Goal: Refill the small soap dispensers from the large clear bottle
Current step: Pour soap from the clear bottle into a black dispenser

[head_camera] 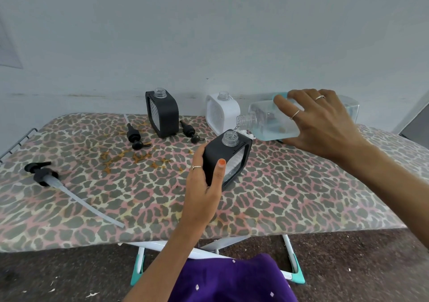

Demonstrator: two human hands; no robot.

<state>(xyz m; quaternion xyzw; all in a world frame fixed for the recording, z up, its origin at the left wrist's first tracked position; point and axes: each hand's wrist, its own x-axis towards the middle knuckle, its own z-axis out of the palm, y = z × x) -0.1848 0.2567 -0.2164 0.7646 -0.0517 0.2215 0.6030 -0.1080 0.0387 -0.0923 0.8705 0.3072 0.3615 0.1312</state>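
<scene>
Our left hand (204,185) gripped the black dispenser (228,160); at two o'clock, our right hand (322,125) clasped the slippery, sloshing clear bottle (269,123) mid-body.

— How is the left hand (204,181)?
— It comes up from below, forearm bare, thumb in front with an orange nail, the fingers (197,160) curled in a grip.
— And the right hand (322,125)?
— It reaches in from the right, fingers spread wide in a grip, with two rings.
</scene>
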